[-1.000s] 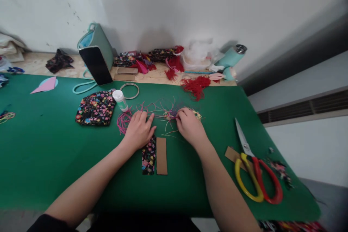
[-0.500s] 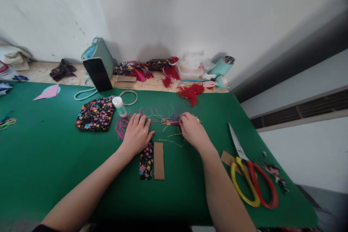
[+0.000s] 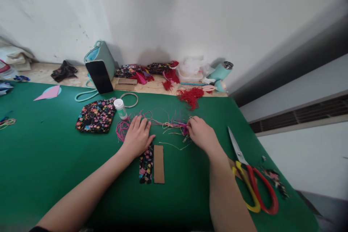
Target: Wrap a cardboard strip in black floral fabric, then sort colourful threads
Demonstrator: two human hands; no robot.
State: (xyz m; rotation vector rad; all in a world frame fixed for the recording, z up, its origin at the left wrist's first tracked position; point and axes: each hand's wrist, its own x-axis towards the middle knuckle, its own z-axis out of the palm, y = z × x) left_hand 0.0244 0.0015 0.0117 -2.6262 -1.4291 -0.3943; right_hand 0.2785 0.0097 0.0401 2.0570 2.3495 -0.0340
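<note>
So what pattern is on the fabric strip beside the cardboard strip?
Black fabric strip with small multicolour flowers, seen in the head view.

Both forearms stretched forward, bare. Left hand (image 3: 138, 136) flat, palm down, fingers spread. Right hand (image 3: 201, 135) palm down, fingertips (image 3: 189, 127) pinched together.

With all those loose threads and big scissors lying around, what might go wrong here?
The right hand pinches a bunch of coloured threads while the left hand presses the other end flat; a tug could tangle or scatter the strands. The scissors lie open beside the right forearm, which might brush the blade. The small white bottle stands close to the left hand's fingers and may get knocked over.
</note>
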